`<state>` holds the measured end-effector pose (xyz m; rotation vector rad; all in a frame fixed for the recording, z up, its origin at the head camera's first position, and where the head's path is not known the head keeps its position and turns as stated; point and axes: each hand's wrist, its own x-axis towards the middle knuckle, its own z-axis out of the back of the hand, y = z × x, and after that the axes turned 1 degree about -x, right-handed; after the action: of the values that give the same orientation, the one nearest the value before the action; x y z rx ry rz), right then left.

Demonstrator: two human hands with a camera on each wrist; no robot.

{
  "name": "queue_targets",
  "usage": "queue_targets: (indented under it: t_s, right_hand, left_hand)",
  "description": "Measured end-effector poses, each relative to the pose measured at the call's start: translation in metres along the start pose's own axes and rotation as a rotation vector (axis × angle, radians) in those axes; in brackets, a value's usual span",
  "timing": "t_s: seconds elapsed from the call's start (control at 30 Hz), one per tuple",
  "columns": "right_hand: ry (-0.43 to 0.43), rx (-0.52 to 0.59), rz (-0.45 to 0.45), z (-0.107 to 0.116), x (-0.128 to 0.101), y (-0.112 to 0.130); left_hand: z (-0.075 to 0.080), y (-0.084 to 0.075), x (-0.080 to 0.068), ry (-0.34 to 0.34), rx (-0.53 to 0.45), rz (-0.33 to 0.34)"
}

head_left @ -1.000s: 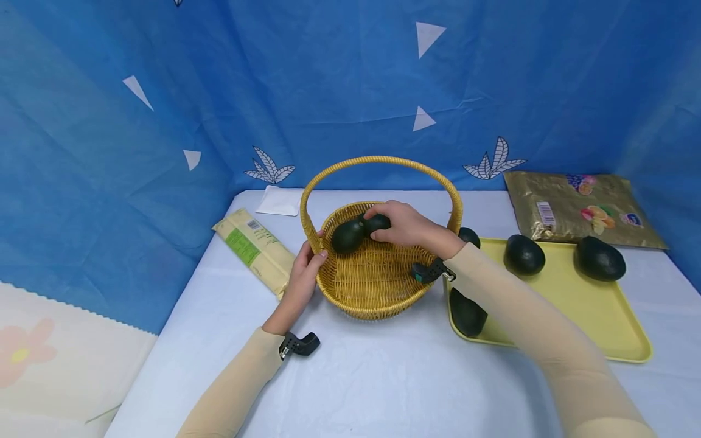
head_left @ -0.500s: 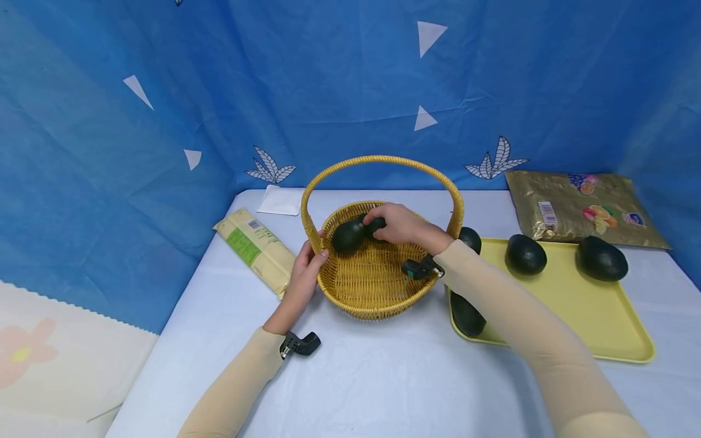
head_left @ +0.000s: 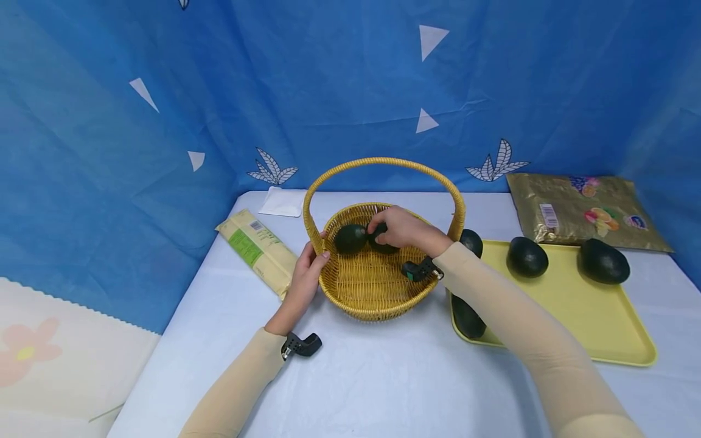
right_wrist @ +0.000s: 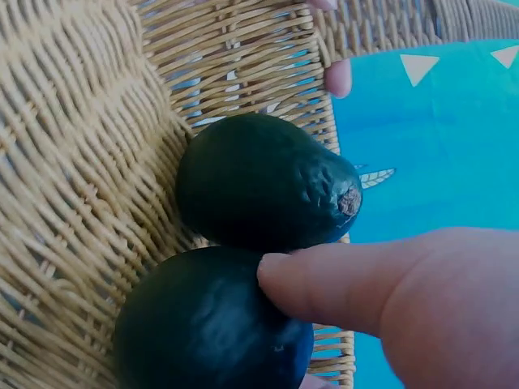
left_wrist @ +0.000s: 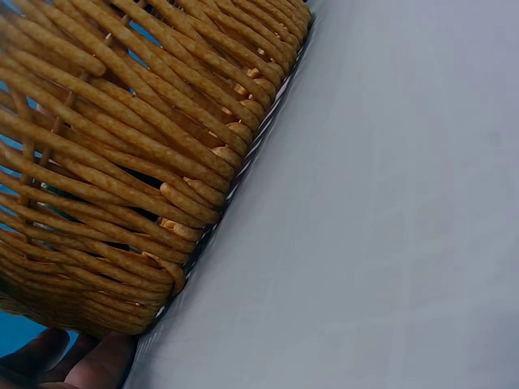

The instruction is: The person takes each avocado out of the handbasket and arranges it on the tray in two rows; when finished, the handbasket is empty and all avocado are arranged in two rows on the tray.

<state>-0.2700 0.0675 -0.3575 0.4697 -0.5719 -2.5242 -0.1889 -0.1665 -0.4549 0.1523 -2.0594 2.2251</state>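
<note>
Head view: your right hand is inside the wicker basket, fingers curled on a dark avocado that lies touching a second avocado at the basket's 11 o'clock. Your left hand grips the basket rim at 9 o'clock, thumb hooked over the edge. Basket sits on the worktop. At 3 o'clock, a yellow tray carries four more avocados. Noodle packet lies at 9 o'clock, gold bag at 2 o'clock.
</note>
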Motion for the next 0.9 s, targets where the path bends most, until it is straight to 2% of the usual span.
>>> queue_targets:
  t_s: [0.37, 0.9]
  right_hand:
    - [0.119, -0.004, -0.009, 0.003, -0.003, -0.002]
    - [0.047, -0.008, -0.014, -0.001, -0.014, -0.006]
  left_hand:
    - [-0.001, -0.003, 0.0, 0.002, 0.01, -0.003]
    - [-0.001, -0.002, -0.002, 0.003, -0.028, 0.008]
